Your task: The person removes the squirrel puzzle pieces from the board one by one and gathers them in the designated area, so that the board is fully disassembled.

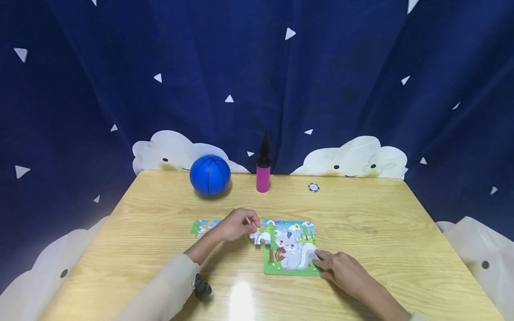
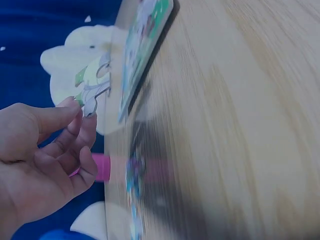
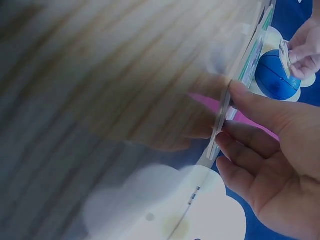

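My left hand (image 1: 237,224) pinches a jigsaw puzzle piece (image 1: 263,238) between thumb and fingertips, raised above the table at the left side of the squirrel puzzle. The left wrist view shows this piece (image 2: 95,85), pale with green patches, tilted on its edge. The squirrel puzzle (image 1: 295,252), a flat square picture with a green lower border, lies on the table. At its right edge my right hand (image 1: 345,272) touches it with thumb and fingertips, which the right wrist view shows against the puzzle's edge (image 3: 247,70). More puzzle pieces (image 1: 198,227) lie left, partly behind the left hand.
A blue ball (image 1: 210,175) stands at the back left of the wooden table (image 1: 381,223). Beside it is a pink pump (image 1: 263,178) with a black top. A small round chip (image 1: 313,187) lies to its right. Behind hangs a dark blue curtain (image 1: 257,67).
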### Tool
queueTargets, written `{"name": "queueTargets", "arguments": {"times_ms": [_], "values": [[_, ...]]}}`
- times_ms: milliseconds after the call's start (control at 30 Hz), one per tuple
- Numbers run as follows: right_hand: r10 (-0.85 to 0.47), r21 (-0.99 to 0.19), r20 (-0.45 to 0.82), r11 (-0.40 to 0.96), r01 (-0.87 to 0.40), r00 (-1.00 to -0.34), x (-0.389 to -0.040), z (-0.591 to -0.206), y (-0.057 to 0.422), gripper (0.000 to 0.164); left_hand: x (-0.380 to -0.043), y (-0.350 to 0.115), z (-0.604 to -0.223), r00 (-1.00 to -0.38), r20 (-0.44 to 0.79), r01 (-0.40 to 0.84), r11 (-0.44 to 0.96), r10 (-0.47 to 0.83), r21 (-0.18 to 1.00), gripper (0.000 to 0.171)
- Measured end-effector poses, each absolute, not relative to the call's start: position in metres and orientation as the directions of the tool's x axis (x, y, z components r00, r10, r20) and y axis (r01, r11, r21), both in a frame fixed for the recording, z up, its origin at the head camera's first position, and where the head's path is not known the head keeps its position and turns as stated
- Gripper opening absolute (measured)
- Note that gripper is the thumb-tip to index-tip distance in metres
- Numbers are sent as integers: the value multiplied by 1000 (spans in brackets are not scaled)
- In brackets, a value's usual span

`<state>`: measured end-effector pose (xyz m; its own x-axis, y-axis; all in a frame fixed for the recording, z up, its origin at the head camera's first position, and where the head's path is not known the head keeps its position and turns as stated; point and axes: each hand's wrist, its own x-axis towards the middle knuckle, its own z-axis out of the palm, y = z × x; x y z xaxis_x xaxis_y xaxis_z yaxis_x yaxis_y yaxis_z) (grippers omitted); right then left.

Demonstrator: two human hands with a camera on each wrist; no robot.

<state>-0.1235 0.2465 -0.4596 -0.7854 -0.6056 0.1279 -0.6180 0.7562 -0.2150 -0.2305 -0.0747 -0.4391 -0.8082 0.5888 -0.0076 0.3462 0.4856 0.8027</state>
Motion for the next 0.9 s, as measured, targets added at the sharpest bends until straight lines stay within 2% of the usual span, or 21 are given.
{"name": "queueTargets", "arguments": {"times_ms": [400,900], "values": [[-585,-227,108,773,-593,-804,-125,-458,245,37,-222,-117,-446,-836,-73,298,561,544,772,3],[-583,-238,109,771,-591,-805,-124,-459,245,36,-217,-123,-461,-829,-85,305,575,552,759,8]]}}
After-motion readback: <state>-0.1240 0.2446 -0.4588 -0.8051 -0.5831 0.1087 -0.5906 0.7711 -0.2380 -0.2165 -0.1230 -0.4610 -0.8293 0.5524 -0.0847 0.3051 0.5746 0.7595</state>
